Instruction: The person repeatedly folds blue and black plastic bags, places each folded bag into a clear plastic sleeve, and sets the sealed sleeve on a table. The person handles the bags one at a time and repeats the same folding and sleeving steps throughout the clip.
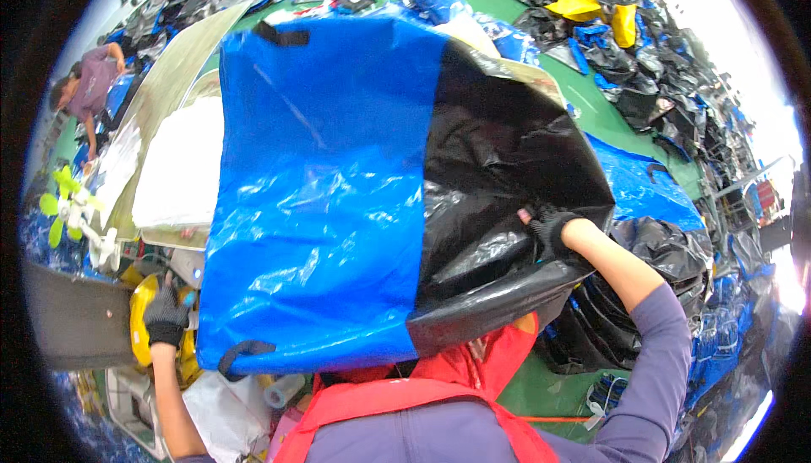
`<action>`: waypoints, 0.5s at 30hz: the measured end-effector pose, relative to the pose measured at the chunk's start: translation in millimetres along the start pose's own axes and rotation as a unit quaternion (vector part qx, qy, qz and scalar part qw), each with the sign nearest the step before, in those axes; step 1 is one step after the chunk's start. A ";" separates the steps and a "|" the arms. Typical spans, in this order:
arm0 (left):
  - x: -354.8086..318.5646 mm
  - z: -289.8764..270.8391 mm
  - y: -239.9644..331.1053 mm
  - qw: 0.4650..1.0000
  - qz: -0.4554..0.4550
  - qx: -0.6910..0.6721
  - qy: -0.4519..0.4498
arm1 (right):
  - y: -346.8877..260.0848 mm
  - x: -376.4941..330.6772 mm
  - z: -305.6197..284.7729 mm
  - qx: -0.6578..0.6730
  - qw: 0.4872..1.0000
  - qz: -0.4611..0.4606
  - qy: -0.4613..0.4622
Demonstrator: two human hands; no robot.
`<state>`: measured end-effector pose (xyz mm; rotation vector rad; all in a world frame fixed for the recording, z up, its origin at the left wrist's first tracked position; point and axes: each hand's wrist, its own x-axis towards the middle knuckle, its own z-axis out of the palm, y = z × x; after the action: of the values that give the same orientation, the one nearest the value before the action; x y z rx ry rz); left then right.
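A large blue-and-black plastic-coated bag (325,167) spreads across the middle in front of me, blue on the left and shiny black on the right. Short black straps sit at its upper left and lower left corners. My right hand (553,231), in a dark fingerless glove, grips the wrinkled black part near its right edge; the thumb shows and the other fingers are partly hidden. To the left of the bag, my left hand (167,315), in a similar glove, rests against a yellow thing (142,311) with a finger stretched out. No bag fabric is in it.
Beneath the bag lies a pale work surface (182,167). A small fan with green blades (63,201) stands at the left. Black sheeting (608,319) heaps up at the right. Piles of bags (625,57) cover the far floor. Another person (89,83) bends over at the far left.
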<state>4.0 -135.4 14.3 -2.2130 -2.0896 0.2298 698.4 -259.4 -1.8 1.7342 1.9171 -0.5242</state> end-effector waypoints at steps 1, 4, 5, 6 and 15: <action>12.3 -19.9 62.6 0.981 0.128 -0.120 0.084 | -14.4 9.6 -24.4 -0.091 0.991 -0.004 -0.100; 5.0 -59.9 250.8 0.817 0.509 -0.268 -0.025 | -49.6 56.1 -95.9 -0.042 0.985 0.003 -0.166; -8.4 -55.9 309.8 0.679 0.642 -0.345 -0.081 | -52.5 73.0 -108.1 0.040 0.999 0.009 -0.013; -33.4 -52.2 355.5 0.580 0.673 -0.397 -0.231 | -48.8 93.3 -115.0 -0.007 0.996 0.000 0.092; -27.2 26.9 451.7 0.433 0.736 -0.381 -0.354 | 37.6 205.3 -31.2 0.093 0.929 0.013 0.357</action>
<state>442.4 -190.9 -86.6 -4.1882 0.9962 0.3179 719.1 -72.4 -97.4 2.2884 2.3683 -0.0450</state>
